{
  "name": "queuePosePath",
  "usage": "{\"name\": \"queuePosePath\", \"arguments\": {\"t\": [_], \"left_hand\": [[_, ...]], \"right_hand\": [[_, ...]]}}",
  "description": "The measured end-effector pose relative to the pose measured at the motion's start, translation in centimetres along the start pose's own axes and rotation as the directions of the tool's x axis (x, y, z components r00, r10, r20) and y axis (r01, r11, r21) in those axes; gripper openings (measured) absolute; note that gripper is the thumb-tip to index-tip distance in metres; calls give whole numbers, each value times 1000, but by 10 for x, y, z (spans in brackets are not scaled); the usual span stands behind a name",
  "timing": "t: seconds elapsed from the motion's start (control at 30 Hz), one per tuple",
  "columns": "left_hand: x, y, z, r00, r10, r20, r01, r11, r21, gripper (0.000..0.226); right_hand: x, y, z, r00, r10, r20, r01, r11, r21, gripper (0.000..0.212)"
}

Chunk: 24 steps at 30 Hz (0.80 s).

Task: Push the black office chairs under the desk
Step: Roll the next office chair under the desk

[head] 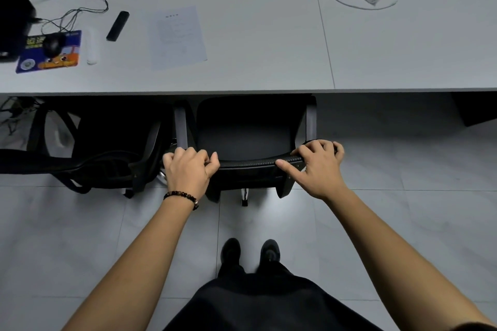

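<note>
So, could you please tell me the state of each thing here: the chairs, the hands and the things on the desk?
middle chair: seat partly under the desk, backrest outside
left chair: partly under the desk, backrest outside
left hand: grips the middle chair's backrest top
right hand: grips the same backrest top
mouse: resting on the mouse pad
paper sheet: lying flat on the desk
</note>
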<state>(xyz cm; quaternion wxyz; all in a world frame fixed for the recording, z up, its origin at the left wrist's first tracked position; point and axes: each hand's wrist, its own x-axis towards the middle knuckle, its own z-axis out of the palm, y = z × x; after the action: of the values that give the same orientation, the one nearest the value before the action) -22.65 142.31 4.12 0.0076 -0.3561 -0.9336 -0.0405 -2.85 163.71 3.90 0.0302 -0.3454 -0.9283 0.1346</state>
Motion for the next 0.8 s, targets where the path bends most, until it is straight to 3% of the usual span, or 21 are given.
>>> {"name": "queuePosePath", "arguments": {"t": [0.27, 0.53, 0.63, 0.7, 0.8], "left_hand": [[-13, -10, 4, 999, 1, -47, -1, 1000, -4, 49], [-10, -12, -8, 998, -12, 66, 14, 999, -31, 53], [-17, -10, -19, 1000, -20, -8, 17, 964, -266, 35], [-33, -11, -34, 996, -42, -72, 6, 895, -446, 22], [-69, -16, -51, 991, -137, -4, 103, 766, -635, 22]], "right_hand": [[-17, -14, 9, 997, 18, -70, -20, 999, -27, 71], [-19, -18, 5, 999, 35, -32, -36, 999, -32, 72], [-17, -15, -3, 999, 25, 35, -26, 999, 38, 73], [-24, -13, -11, 999, 33, 0, -32, 989, 144, 65], [-55, -19, -19, 992, 100, -73, -73, 948, 308, 49]]}}
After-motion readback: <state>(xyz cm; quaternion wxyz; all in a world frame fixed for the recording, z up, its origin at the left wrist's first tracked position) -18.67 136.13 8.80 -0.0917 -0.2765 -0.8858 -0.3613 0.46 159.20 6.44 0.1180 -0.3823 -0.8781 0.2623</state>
